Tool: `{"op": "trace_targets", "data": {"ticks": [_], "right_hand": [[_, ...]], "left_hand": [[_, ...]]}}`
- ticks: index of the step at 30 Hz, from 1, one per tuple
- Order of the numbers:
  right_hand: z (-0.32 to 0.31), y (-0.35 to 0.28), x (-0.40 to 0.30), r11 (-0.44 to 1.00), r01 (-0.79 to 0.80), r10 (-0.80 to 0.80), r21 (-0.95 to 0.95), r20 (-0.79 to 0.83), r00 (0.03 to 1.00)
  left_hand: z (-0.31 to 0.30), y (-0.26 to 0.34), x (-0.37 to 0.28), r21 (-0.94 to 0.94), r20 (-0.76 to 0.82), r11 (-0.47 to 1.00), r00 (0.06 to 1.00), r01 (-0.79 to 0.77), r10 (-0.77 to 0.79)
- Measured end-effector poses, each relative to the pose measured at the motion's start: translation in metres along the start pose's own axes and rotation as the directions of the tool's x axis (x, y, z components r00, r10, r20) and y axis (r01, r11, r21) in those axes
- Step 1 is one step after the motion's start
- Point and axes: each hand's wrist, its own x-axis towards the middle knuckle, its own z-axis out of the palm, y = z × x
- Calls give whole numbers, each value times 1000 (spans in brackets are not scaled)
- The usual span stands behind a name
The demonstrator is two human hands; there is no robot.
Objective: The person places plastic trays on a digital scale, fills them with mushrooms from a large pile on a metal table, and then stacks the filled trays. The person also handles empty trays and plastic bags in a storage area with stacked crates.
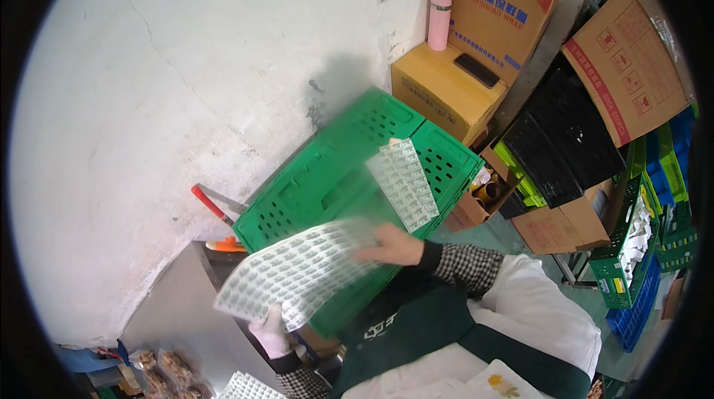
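Observation:
A large sheet of printed labels [295,265], slightly curved, is held above green plastic crates [312,187]. My left hand [270,334], in a pale thin glove, pinches its lower edge. At the sheet's right end is my right hand [399,245], bare and blurred by motion, its fingers closed on the edge; the fingertips are hard to make out. A smaller sheet of labels [404,184] lies flat on the crates, beyond my right hand.
More label sheets [248,388] lie at the bottom, near a metal table [178,298] with bagged food [173,368]. Behind the crates, a cardboard box [446,89] carries a pink flask [439,19] and a phone [477,70]. A red-handled tool [211,204] leans by the wall.

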Motion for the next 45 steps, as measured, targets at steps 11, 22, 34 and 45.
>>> {"op": "trace_targets", "data": {"ticks": [11,22,34,45], "right_hand": [[-76,84,22,401,-672,-40,-623,-744,667],[-103,114,23,658,-627,149,-417,-744,652],[-68,-74,27,998,-12,14,-64,30,999],[-238,-3,2,970,46,-57,-240,-41,998]], "left_hand": [[-43,-39,47,152,63,953,959,263,-275],[-54,-43,74,136,199,931,911,339,-361],[13,70,118,115,532,918,757,380,-380],[274,77,167,579,708,812,448,74,-546]]}}
